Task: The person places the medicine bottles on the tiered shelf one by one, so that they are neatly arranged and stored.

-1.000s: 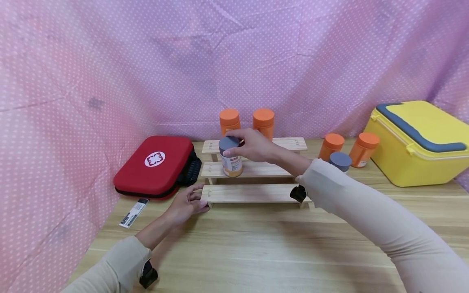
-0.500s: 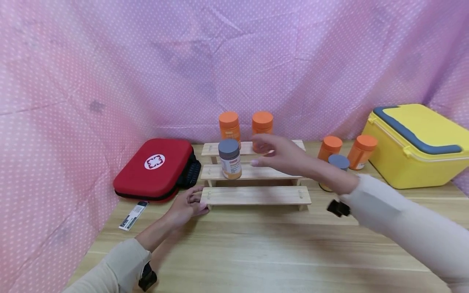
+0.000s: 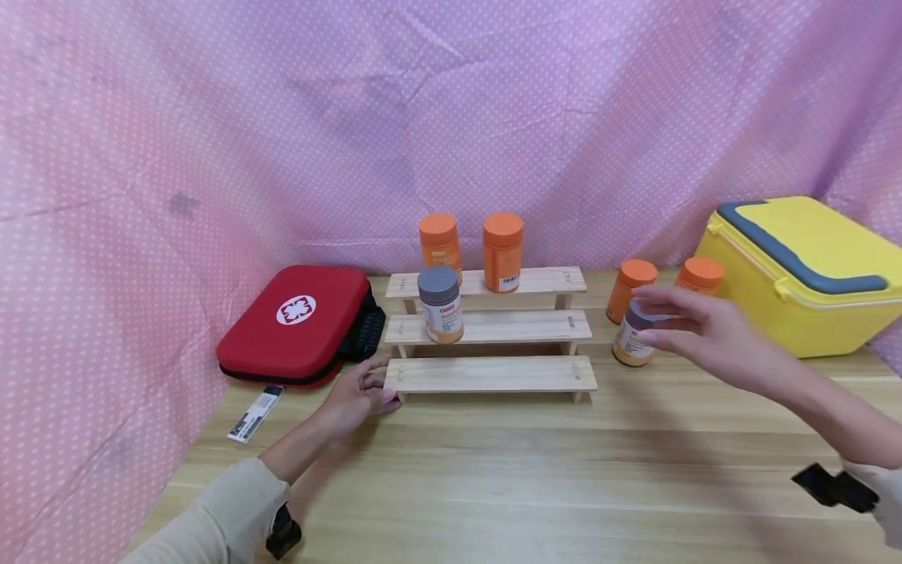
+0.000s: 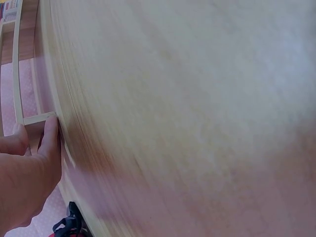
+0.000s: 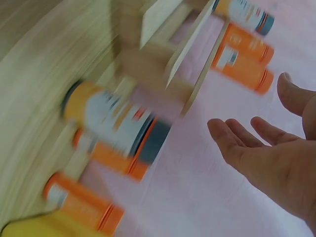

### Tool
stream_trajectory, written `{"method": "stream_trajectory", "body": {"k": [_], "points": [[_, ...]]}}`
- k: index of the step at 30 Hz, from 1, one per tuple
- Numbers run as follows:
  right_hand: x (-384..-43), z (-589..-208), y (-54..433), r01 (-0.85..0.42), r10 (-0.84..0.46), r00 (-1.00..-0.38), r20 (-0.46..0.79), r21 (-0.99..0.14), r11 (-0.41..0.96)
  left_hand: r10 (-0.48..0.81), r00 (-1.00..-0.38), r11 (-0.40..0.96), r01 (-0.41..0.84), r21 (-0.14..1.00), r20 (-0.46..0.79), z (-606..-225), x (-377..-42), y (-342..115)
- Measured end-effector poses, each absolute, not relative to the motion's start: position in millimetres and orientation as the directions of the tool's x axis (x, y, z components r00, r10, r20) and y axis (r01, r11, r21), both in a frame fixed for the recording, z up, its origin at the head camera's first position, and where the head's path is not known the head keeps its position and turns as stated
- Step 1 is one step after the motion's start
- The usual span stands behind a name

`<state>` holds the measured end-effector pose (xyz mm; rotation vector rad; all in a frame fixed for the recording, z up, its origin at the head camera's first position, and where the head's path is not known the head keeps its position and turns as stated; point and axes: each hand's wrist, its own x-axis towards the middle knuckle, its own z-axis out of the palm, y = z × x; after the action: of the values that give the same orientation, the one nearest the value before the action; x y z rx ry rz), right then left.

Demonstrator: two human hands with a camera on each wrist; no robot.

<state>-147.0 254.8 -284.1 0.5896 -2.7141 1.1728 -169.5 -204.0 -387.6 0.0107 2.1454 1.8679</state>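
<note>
A three-step wooden rack (image 3: 493, 374) stands on the table. My left hand (image 3: 352, 398) grips the left end of its lowest step, thumb and fingers around the end support (image 4: 39, 118) in the left wrist view. Two orange bottles (image 3: 503, 254) stand on the top step, and a grey-lidded pill bottle (image 3: 441, 313) on the left of the middle step. My right hand (image 3: 726, 341), fingers apart and holding nothing, is beside another grey-lidded bottle (image 3: 630, 346) right of the rack, overlapping its lid in the head view. Fingers (image 5: 242, 138) point towards the rack in the right wrist view.
Behind the right-hand grey-lidded bottle stand two more orange bottles (image 3: 620, 294). A yellow box (image 3: 761, 305) with a grey-trimmed lid is at the far right. Left of the rack lie a red first-aid case (image 3: 296, 321) and a small printed strip (image 3: 257, 413). Pink dotted cloth (image 3: 451, 117) hangs behind.
My right hand has let go of the grey-lidded bottle on the middle step and moved right to the bottles beside the rack. The left hand stays on the rack.
</note>
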Motion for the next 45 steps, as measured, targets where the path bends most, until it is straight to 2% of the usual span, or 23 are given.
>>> {"method": "stream_trajectory", "body": {"k": [3, 8, 19, 32, 45], "points": [[-148.3, -289.6, 278.8, -0.370, -0.255, -0.929, 0.268, -0.661, 0.652, 0.200, -0.957, 0.151, -0.182, 0.972, -0.211, -388.0, -170.3, -204.4], [-156.9, -295.5, 306.2, -0.279, -0.206, -0.960, 0.189, -0.601, 0.749, 0.202, -0.958, 0.147, -0.175, 0.973, -0.203, -387.1, -170.0, -204.9], [-179.0, -321.5, 317.7, -0.220, -0.246, -0.968, 0.048, -0.636, 0.740, 0.192, -0.956, 0.169, -0.192, 0.967, -0.224, -385.1, -167.3, -204.0], [-187.8, -335.8, 307.2, -0.232, -0.288, -0.957, 0.034, -0.685, 0.691, 0.190, -0.953, 0.151, -0.208, 0.966, -0.235, -385.2, -167.9, -203.7], [-193.8, -340.1, 292.2, -0.186, -0.175, -0.981, 0.086, -0.677, 0.712, 0.196, -0.953, 0.164, -0.201, 0.966, -0.232, -384.9, -168.3, -204.2]]}}
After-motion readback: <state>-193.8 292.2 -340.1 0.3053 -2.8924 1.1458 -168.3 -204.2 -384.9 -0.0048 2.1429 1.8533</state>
